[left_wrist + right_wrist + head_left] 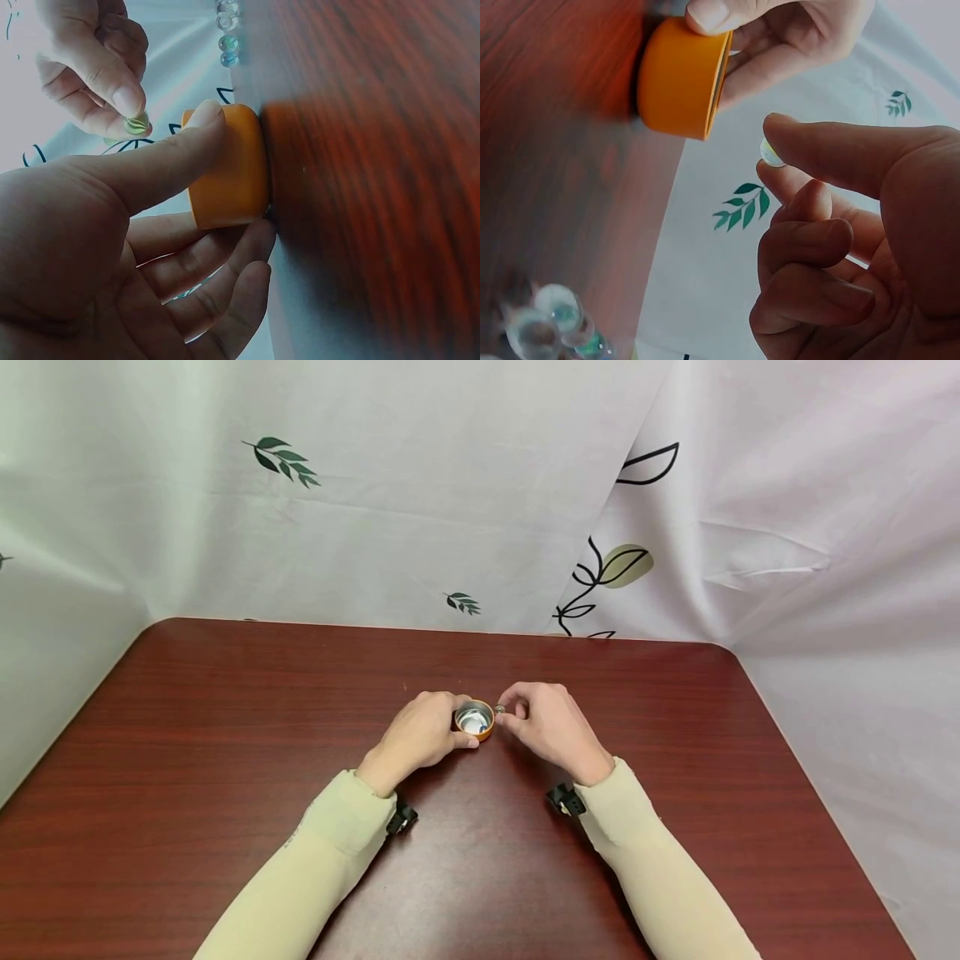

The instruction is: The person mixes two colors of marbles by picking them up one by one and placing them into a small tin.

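My left hand (422, 728) grips a small round orange tin (487, 735) that stands upright on the table, thumb on the near side and fingers round the far side. Its inside is silvery, and its open top faces up. Between the thumb and index finger of my right hand (551, 727) is a clear glass marble (137, 124) with a green-yellow swirl. This marble is just to the right of the tin's rim, apart from it. Several more glass marbles (557, 307) sit on the table, clustered in the right wrist view; in the head view my right hand hides them.
The dark red-brown wooden table (187, 777) has rounded far corners. A pale cloth (375, 527) with leaf prints hangs behind its far edge and along the sides. Dark wrist cameras (566, 800) are strapped at both cuffs.
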